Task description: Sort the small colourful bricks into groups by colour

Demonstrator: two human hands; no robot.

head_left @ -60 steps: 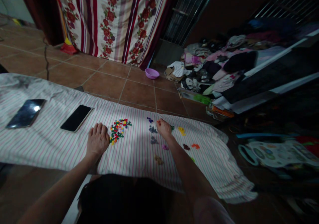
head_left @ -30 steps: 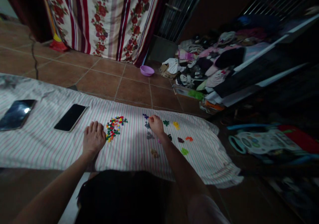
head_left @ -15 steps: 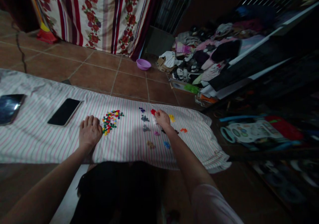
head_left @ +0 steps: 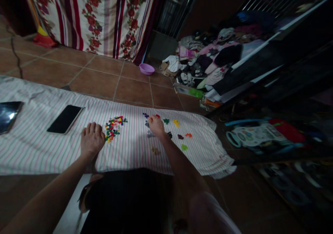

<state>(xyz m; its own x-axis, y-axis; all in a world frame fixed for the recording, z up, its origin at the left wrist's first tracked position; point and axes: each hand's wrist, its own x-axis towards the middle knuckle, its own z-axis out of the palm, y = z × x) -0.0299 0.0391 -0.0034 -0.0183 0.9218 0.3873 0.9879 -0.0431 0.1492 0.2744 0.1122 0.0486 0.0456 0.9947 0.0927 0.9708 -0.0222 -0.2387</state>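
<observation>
My left hand (head_left: 92, 139) rests palm down on the striped cloth, fingers laid out, holding nothing visible. Close to its right edge is a mixed pile of small colourful pieces (head_left: 113, 127), like tiny building bricks. My right hand (head_left: 156, 125) is bent with its fingertips together above the sorted pieces; whatever is between them is too small to make out. Around it are dark purple pieces (head_left: 145, 115), grey pieces (head_left: 150, 134), red pieces (head_left: 158, 116), green pieces (head_left: 166, 121) and yellow pieces (head_left: 176, 123). Its fingers and wrist partly cover some groups.
A smartphone (head_left: 65, 119) and another dark-screened device (head_left: 9, 116) lie at the left on the striped cloth (head_left: 125, 154). Tan pieces (head_left: 155, 150) and lime pieces (head_left: 184, 147) sit nearer me. Beyond, a purple basin (head_left: 147, 69) stands on the tiled floor by piled clothes (head_left: 208, 57).
My right hand has moved left, from beside the red pieces toward the dark purple and grey ones, uncovering the green group. My left hand stays beside the mixed pile.
</observation>
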